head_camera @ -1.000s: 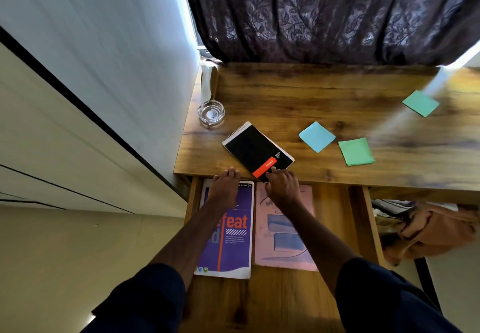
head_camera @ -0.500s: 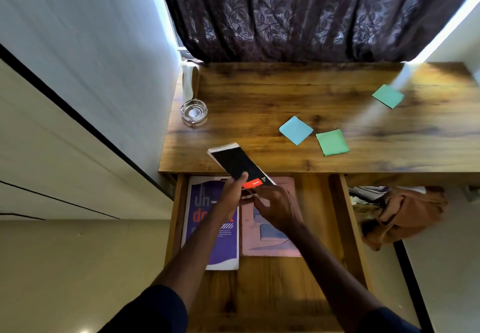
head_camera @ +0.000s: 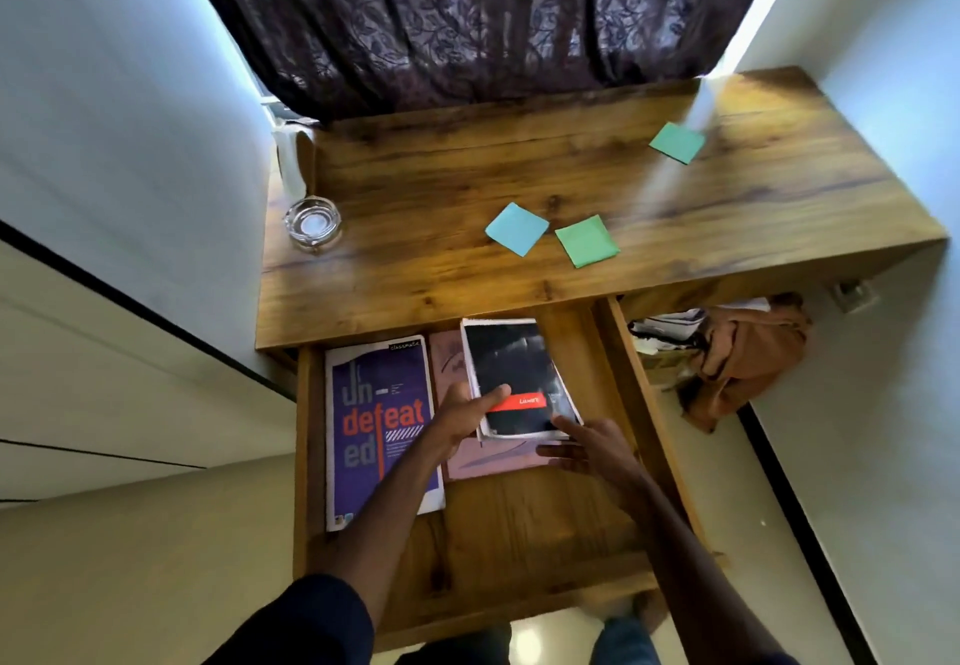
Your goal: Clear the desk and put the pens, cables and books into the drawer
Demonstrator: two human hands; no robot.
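A black spiral notebook (head_camera: pixel 514 373) with a red band lies over the open wooden drawer (head_camera: pixel 524 524), on top of a pink book (head_camera: pixel 457 358). My left hand (head_camera: pixel 462 417) grips the notebook's lower left edge, thumb across its cover. My right hand (head_camera: pixel 592 446) has straight fingers touching the notebook's lower right corner. A purple book (head_camera: pixel 374 404) with orange lettering lies flat at the drawer's left side.
On the desk top (head_camera: pixel 441 186) lie a blue sticky note (head_camera: pixel 517 228), a green one (head_camera: pixel 587 241) and another green one (head_camera: pixel 677 143) far right. A glass ashtray (head_camera: pixel 312 223) sits far left. Brown cloth (head_camera: pixel 743 352) hangs right of the drawer. A dark curtain (head_camera: pixel 467 15) hangs behind.
The black notebook went from the desk's front edge, was lifted by both hands, and now rests down in the drawer over the pink book.
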